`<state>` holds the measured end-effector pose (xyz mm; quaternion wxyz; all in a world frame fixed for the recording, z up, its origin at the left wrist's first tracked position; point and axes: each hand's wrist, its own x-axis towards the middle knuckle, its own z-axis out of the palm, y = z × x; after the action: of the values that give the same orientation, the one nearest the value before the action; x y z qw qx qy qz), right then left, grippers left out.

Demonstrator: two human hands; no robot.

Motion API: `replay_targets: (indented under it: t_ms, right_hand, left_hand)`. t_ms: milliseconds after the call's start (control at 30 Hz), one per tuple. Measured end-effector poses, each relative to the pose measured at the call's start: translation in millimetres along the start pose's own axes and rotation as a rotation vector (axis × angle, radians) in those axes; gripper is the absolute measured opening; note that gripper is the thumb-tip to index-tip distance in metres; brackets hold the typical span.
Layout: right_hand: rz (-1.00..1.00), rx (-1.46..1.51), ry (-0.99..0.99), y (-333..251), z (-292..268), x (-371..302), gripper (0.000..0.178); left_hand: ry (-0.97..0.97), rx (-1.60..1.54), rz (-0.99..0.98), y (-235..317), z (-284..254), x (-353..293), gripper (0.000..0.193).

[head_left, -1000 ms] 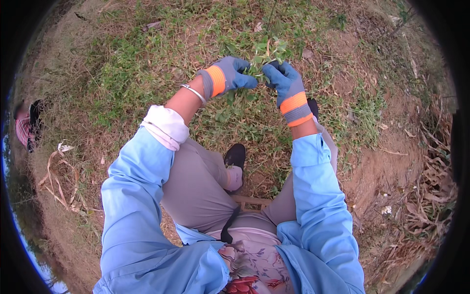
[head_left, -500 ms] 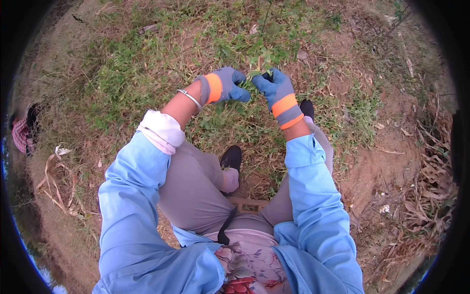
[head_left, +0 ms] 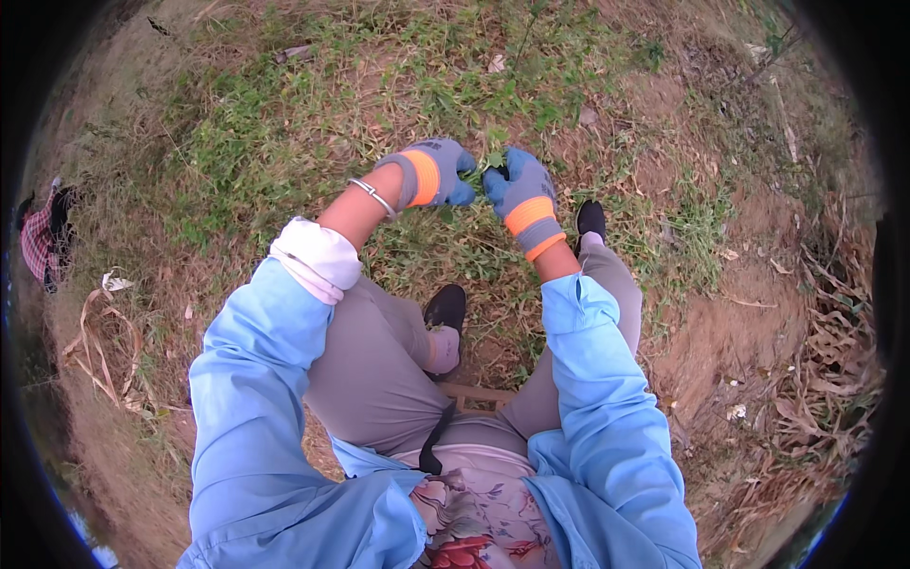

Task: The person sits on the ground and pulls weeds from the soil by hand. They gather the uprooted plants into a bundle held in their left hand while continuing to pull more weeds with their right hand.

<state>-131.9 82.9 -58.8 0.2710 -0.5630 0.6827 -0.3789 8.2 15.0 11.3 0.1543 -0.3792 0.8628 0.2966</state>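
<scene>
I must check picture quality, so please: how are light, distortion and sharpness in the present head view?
Head view, centre: soft daylight, no hard shadows; left hand and right hand fairly sharp, green leaves between them too small to tell apart; head view, rim: black round vignette, blue fringing low at the sides, red checked garment at left soft and distorted.

I wear grey-and-blue fabric gloves (head_left: 451,159) with bright orange cuff bands (head_left: 426,177), a slim silvery bangle (head_left: 376,196) and a light-blue buttoned shirt (head_left: 251,379). My trousers (head_left: 365,346) are plain grey cloth.
</scene>
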Motion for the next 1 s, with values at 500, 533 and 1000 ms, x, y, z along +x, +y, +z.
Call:
replay_targets:
  t_ms: [500, 533, 1000]
  right_hand:
    - [0.495, 1.335, 0.012, 49.5, 6.2, -3.5, 0.017]
    - [0.493, 1.341, -0.017, 58.8, 6.5, -2.5, 0.017]
    - [0.507, 1.385, -0.183, 93.1, 3.5, -40.2, 0.025]
  left_hand:
    - [0.184, 0.105, 0.004, 30.0, 15.7, -27.6, 0.035]
    - [0.199, 0.134, 0.004, 30.5, 18.5, -26.1, 0.035]
    - [0.140, -0.037, 0.219, 53.0, 27.4, -77.2, 0.040]
